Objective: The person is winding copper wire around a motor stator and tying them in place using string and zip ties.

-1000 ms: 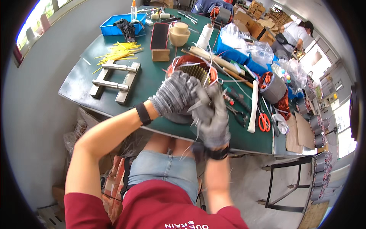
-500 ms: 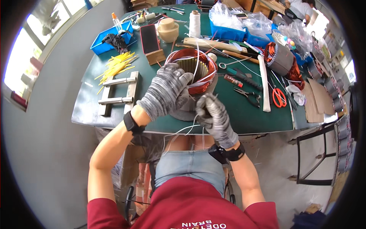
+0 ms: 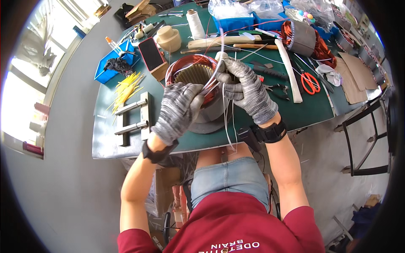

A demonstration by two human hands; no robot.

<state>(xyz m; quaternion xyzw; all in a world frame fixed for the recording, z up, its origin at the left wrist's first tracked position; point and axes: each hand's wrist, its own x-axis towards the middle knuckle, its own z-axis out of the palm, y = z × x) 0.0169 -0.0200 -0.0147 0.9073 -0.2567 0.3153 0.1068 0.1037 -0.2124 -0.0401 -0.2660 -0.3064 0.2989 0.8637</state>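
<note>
A motor stator stands on the green table before me, its slotted bore facing up. Red-brown copper winding rings its top, with white cord and pale sleeved leads along it. Gloved in grey, my left hand is closed on the near left rim of the winding; its fingertips are partly hidden. My right hand, also gloved, pinches white cord at the stator's right side. One stretch of cord rises above the fingers, and loose ends hang down past the table edge.
Left of the stator lie a metal frame, yellow strips and a phone on a wooden block. Behind stands a white thread spool. To the right are pliers, orange-handled scissors and another wound stator.
My right hand has moved up from near the table's front edge to the winding's right side, bringing the cord up. My left hand stays at the winding's near rim. The view has shifted.
</note>
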